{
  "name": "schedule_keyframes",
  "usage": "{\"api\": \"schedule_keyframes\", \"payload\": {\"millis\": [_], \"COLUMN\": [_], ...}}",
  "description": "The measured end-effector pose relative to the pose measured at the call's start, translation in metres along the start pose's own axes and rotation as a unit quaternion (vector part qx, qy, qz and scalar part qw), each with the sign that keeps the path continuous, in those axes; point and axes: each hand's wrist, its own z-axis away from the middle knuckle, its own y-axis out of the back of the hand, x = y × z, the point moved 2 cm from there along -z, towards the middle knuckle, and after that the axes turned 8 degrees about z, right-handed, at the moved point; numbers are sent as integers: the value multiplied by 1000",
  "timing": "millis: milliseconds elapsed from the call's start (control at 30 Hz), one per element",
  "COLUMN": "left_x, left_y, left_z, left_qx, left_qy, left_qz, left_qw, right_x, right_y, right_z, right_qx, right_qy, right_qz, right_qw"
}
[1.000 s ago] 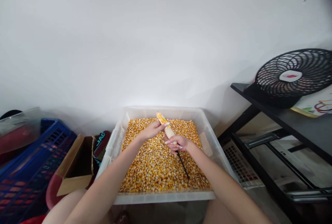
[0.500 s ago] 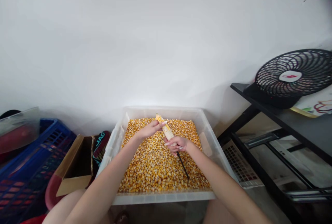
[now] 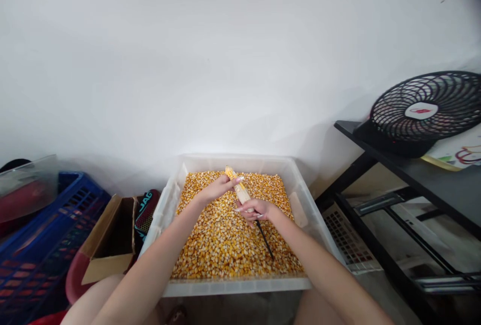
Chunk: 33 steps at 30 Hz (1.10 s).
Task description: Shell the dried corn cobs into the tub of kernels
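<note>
Over a clear tub (image 3: 300,189) of loose kernels (image 3: 225,245), left hand (image 3: 216,188) & right hand (image 3: 259,209) grip a corn cob (image 3: 240,190), fingers curled tight; black tool (image 3: 265,238) under right.

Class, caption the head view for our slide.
Two hands hold a corn cob over a tub of kernels.

Home storeroom; fan (image 3: 426,110), crates (image 3: 45,234), kernel tub (image 3: 300,184)
</note>
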Motion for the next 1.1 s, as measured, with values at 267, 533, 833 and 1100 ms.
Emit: {"api": "schedule_keyframes", "payload": {"millis": [267, 533, 833, 1100], "left_x": [2, 2, -7, -20], "left_y": [6, 1, 2, -14], "left_z": [1, -2, -6, -10], "left_qx": [-57, 11, 64, 180], "left_qy": [27, 25, -3, -32], "left_qz": [-13, 9, 54, 159], "left_qw": [998, 1000, 996, 970], "right_x": [1, 1, 0, -1], "right_y": [3, 7, 7, -12], "right_z": [1, 2, -2, -20], "right_qx": [-18, -27, 40, 254], "right_qy": [-2, -2, 4, 3], "right_qz": [-6, -10, 11, 89], "right_qw": [1000, 1000, 999, 963]}}
